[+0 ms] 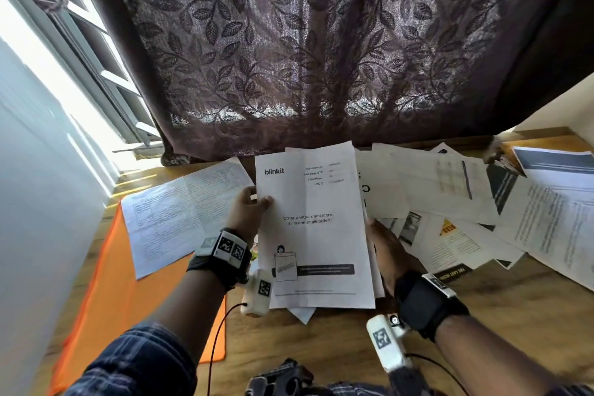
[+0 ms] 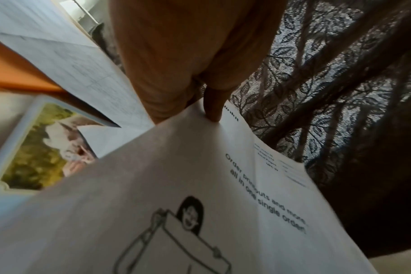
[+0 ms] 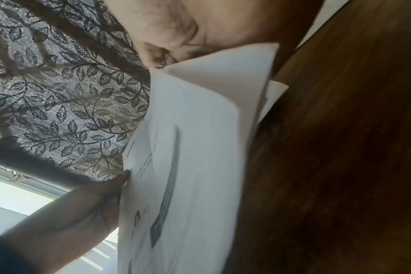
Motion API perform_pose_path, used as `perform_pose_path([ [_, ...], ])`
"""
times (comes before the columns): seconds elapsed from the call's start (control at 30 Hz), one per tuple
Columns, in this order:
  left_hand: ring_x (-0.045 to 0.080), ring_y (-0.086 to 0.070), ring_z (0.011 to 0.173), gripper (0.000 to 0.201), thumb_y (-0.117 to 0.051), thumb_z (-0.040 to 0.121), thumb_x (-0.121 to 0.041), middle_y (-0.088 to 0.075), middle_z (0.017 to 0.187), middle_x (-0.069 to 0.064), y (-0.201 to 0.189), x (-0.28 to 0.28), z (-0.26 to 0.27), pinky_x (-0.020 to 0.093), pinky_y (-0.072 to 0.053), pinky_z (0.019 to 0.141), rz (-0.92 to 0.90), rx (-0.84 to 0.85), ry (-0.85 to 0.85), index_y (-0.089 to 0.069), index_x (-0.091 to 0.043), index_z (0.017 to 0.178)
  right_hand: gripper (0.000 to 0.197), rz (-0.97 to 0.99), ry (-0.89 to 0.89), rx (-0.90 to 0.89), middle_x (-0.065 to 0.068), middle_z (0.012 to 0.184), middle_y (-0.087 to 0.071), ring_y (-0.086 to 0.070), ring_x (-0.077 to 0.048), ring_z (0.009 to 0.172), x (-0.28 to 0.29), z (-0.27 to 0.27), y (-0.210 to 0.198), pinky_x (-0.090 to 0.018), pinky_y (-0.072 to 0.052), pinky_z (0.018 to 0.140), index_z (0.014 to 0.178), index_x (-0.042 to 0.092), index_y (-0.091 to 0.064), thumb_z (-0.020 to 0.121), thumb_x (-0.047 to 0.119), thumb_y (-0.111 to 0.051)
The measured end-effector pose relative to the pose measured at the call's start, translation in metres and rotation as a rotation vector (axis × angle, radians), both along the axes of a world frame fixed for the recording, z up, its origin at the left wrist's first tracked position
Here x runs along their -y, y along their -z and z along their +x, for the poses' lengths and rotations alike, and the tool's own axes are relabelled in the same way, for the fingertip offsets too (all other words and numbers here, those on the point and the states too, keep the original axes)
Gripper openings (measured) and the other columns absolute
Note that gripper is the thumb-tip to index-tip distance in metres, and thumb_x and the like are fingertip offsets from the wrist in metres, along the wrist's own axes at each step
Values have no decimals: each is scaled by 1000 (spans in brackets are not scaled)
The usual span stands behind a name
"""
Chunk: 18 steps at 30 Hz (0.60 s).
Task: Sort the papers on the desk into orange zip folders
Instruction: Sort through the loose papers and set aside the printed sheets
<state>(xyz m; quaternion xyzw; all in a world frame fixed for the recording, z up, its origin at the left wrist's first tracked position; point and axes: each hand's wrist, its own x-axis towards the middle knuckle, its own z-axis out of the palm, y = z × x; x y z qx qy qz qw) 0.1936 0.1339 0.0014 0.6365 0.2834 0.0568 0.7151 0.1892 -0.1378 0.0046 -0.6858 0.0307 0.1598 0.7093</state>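
Observation:
I hold a small stack of white papers (image 1: 316,235) upright over the desk, a "blinkit" printout on top (image 2: 200,185) (image 3: 188,166). My left hand (image 1: 249,212) pinches its left edge, thumb on the front. My right hand (image 1: 384,251) grips the right edge from behind, fingers mostly hidden by the sheets. An orange zip folder (image 1: 119,292) lies flat at the left with printed sheets (image 1: 173,212) on it. Several loose papers (image 1: 466,202) are spread over the right of the desk.
A dark leaf-patterned curtain (image 1: 305,58) hangs right behind the wooden desk (image 1: 514,315). A white wall and bright window (image 1: 48,106) close the left side. A photo print (image 2: 42,146) lies under the held stack.

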Motion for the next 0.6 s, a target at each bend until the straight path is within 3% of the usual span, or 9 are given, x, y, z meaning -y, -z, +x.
perform_pose_path([
  [0.07,31,-64,89,26,-57,97,-3,-68,103,18,-7,7,-2,51,-54,86,34,53,5,-53,1,122,28,-8,-63,50,4,119,-71,-65,-13,112,0,3,-5,-33,-48,97,114,27,-67,97,44,-54],
  [0.13,30,-64,91,20,-56,98,-4,-68,105,18,-18,12,-3,47,-56,83,46,129,-3,-54,-5,117,19,-66,-107,150,3,113,-74,-68,-16,109,0,8,-14,-41,-52,98,114,24,-68,95,22,-62],
  [0.2,27,-63,91,14,-55,98,-4,-68,104,15,-33,17,-5,39,-56,77,51,242,-2,-54,-8,112,25,-154,-75,253,8,105,-76,-70,-14,102,0,17,-22,-44,-54,96,105,28,-70,92,7,-64],
  [0.37,14,-63,86,7,-48,102,-6,-64,102,12,-72,26,-13,28,-56,74,30,491,57,-50,-5,109,17,-65,39,313,-2,106,-75,-70,-21,103,-2,31,-46,-44,-55,93,101,25,-70,93,11,-65],
  [0.5,16,-64,95,28,-51,100,-6,-61,111,15,-78,29,-19,30,-56,79,-12,579,132,-44,4,125,18,52,24,257,-7,108,-75,-71,-24,103,-3,32,-54,-40,-56,90,107,16,-71,90,13,-68],
  [0.6,24,-66,103,48,-63,89,-11,-63,119,22,-66,30,-25,36,-57,84,-19,508,174,-45,6,130,19,57,32,229,-4,103,-77,-72,-23,99,-3,29,-52,-39,-57,87,105,15,-72,86,13,-72],
])
